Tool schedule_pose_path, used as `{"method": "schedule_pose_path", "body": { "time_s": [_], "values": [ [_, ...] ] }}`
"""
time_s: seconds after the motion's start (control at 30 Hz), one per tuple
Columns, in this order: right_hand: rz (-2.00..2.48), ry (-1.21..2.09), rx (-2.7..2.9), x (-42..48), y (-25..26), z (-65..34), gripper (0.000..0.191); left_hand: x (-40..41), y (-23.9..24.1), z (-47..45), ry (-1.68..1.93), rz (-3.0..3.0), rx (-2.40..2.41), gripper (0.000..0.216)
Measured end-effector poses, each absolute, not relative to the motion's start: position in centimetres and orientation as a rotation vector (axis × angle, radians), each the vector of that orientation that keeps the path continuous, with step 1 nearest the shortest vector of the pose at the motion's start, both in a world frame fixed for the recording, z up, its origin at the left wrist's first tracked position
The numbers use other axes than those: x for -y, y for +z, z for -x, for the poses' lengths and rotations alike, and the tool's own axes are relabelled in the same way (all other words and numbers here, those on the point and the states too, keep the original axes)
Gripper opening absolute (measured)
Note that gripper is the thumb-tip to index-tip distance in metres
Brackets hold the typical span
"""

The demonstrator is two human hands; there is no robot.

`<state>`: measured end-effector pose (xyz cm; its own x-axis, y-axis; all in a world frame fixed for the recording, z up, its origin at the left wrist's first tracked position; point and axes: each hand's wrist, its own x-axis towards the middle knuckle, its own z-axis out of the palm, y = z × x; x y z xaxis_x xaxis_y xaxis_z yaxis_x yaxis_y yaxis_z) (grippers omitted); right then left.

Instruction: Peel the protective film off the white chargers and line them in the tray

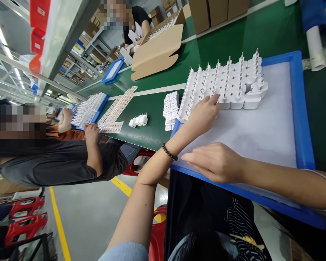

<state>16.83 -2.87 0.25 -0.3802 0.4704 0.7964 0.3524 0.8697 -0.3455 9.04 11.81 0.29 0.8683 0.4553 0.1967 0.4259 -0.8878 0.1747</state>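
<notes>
Left hand (202, 115): half-bent at white plugs (226, 82); I couldn't tell its grip.
Right hand (216, 163): I curled it, hold hidden.
Blue tray (304, 108): liner (263, 136) lay bare beside plugs.

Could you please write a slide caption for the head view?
Left hand at rows of white plugs in a blue tray, right hand near the tray's front edge.

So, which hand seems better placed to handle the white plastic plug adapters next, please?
Probably the left hand, which is at the plug adapters; the right hand is apart from them, over the blue plastic tray.
</notes>
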Motion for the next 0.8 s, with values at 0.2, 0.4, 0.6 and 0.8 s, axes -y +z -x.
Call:
{"method": "schedule_pose_path", "body": {
  "time_s": [0.2, 0.4, 0.6, 0.8],
  "values": [
    [0.699, 0.304, 2.018, 2.8, 0.1, -17.0, 0.031, -11.6, 0.4, -9.8, 0.385, -2.858, -0.795, 0.041],
    [0.862, 0.530, 2.053, 2.3, -0.5, -17.2, 0.027, -11.0, 2.4, -8.1, 0.500, -2.842, -0.869, 0.043],
    [0.998, 0.615, 2.435, 2.1, -2.0, -17.2, 0.046, -10.8, 3.5, -1.3, 0.710, -2.814, -1.007, 0.035],
    [0.879, 0.544, 2.587, 2.4, -3.3, -17.2, 0.036, -13.9, 1.1, 5.8, 0.525, -2.637, -1.835, 0.035]
  ]
}}
